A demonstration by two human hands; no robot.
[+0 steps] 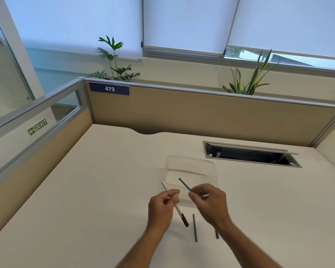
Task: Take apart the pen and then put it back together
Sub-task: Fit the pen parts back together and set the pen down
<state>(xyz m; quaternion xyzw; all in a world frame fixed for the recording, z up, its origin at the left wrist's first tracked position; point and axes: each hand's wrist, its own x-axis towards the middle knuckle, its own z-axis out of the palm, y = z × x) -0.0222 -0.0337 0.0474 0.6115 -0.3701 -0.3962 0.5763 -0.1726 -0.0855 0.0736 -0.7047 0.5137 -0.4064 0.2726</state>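
My left hand (pixel 161 206) grips a white pen barrel (pixel 179 209) with a dark tip, which slants from upper left to lower right above the desk. My right hand (pixel 211 203) pinches a thin dark blue refill (pixel 184 184) that points up and to the left over the clear tray. The two parts are apart, a few centimetres between them. Another thin dark blue rod (pixel 195 227) lies loose on the desk between my forearms. A small dark piece (pixel 217 234) shows partly beside my right wrist; the wrist hides the rest.
A clear plastic tray (pixel 211 167) stands just beyond my hands. An open cable hatch (pixel 249 154) is set into the desk at the back right. Beige partition walls (pixel 201 113) close off the back and left sides. Plants stand behind the partition.
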